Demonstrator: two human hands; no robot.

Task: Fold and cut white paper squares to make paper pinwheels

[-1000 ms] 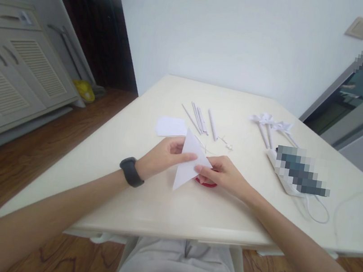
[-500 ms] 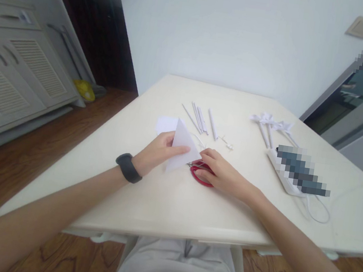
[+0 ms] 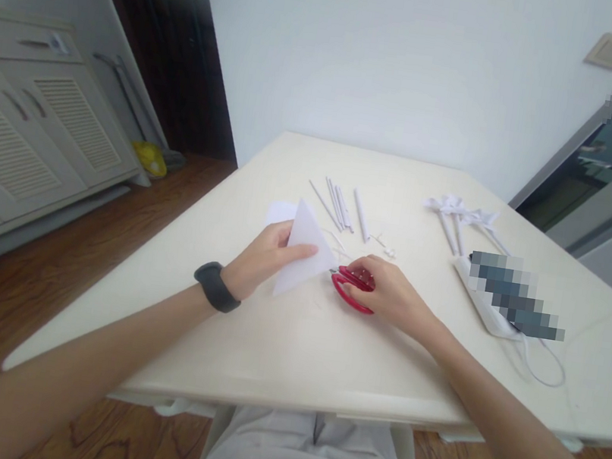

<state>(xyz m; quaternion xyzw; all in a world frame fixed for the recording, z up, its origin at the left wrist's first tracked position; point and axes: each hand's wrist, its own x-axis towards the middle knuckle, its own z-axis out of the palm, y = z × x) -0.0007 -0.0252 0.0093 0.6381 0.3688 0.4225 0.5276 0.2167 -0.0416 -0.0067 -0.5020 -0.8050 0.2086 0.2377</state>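
My left hand [image 3: 264, 258], with a black band on the wrist, pinches a white folded paper triangle [image 3: 302, 258] just above the cream table [image 3: 293, 350]. My right hand [image 3: 391, 294] lies on the table beside it, with its fingers closed through the handles of red scissors [image 3: 351, 288]. The scissor blades point left toward the paper's lower edge and are mostly hidden behind it.
Several rolled white paper sticks [image 3: 338, 205] lie behind my hands, with a white sheet [image 3: 279, 212] to their left. At the back right lie white paper pinwheels [image 3: 461, 213], then a white power strip [image 3: 493, 307] with its cable. A cabinet [image 3: 21, 133] stands at left.
My right hand let go of the paper triangle, dropped to the table and closed on the red scissors. My left hand kept the triangle and shifted it slightly left.
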